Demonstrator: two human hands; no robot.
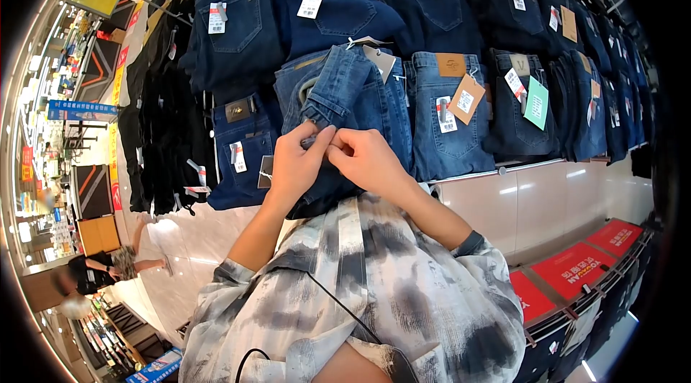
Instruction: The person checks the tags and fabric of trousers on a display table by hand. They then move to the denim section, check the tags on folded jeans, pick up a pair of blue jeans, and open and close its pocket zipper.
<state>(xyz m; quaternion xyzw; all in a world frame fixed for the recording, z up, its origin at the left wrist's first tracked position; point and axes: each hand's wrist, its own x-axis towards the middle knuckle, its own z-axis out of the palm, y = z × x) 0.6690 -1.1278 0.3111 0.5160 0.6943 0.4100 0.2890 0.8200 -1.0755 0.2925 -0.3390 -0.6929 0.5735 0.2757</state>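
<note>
Left hand (299, 161) and right hand (368, 158) pinch the jeans (337, 84), which should handle soft, grippy and sturdy, best held by thick folds.

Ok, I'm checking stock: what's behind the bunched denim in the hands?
Beyond the bunched denim, dark blue jeans show, with a price tag. Whatever the denim, left hand and right hand cover cannot be seen.
</note>
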